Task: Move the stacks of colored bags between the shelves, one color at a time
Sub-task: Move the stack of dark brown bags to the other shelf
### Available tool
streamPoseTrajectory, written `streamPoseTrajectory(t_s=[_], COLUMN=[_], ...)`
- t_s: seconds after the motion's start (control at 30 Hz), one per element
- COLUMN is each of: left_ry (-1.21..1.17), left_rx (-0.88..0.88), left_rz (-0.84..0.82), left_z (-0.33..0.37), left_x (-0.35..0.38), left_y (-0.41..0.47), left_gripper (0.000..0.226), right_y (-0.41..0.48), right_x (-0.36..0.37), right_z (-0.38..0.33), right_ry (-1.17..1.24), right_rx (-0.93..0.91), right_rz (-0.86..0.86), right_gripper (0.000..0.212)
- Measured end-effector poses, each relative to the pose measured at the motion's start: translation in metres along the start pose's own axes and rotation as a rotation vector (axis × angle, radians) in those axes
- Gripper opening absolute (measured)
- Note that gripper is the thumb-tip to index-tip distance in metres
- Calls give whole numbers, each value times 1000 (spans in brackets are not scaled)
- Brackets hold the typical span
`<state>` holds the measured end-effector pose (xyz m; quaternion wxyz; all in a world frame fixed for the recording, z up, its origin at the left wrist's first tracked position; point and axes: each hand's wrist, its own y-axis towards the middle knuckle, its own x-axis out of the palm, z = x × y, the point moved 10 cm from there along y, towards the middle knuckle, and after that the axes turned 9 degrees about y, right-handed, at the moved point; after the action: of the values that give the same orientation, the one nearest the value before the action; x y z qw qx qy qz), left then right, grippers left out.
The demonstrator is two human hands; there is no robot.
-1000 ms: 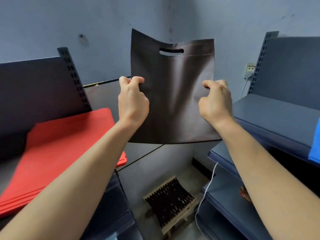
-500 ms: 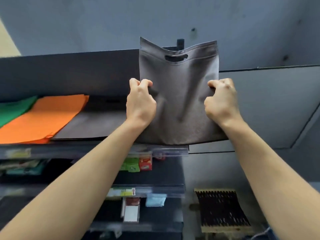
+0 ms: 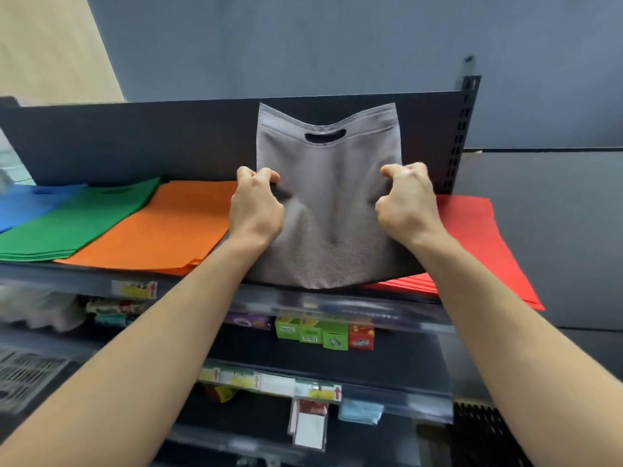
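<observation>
— Where's the grey bag [image 3: 328, 214] now?

— Up at the top shelf [image 3: 84, 281], held upright in the gap between the orange stack [image 3: 161, 227] and the red stack [image 3: 472, 230]. Its bottom edge hangs about level with the shelf's front lip. I can't tell whether it touches.

— And the grip?

— Both fists are clamped on it. The left hand [image 3: 256, 207] bunches the left edge and the right hand [image 3: 406, 203] bunches the right, both about halfway up. You can see the cloth pucker between them.

— So it's soft?

— Soft and light, I'd say. It's thin non-woven fabric: the top rim sags in the middle, above the handle slot. It isn't fragile or slippery, but it's floppy. It won't stand up by itself, and held by one corner it would fold over.

— Is that one bag or several?

— I can't tell from here.

— Where would you hold it?

— By the two side edges, as it's held now, kept taut. For laying it down, I'd guess a lower hold would help, so the bottom lands first and the rest settles flat, square with its neighbours.
</observation>
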<state>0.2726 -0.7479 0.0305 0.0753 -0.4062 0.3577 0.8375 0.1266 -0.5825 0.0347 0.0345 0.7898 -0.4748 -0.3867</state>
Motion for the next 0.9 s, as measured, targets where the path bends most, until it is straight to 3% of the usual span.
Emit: streamPoseTrajectory(t_s=[0.33,0.7,0.8,0.9], left_ry=[41,229,342,270], left_rx=[1,5,52,183], left_rz=[-191,-484,-445,-374], left_z=[-92,-124,-110,-66], left_x=[57,127,125,119], left_y=[70,81,82,82], left_gripper=[43,37,38,37], right_y=[37,52,53,52], right_x=[112,148,140,117], right_z=[-1,38,32,18], right_ry=[-90,-340,-415,-449], right_rx=[159,281,229,139], right_rz=[-61,-88,-61,3], right_gripper=[40,42,41,35])
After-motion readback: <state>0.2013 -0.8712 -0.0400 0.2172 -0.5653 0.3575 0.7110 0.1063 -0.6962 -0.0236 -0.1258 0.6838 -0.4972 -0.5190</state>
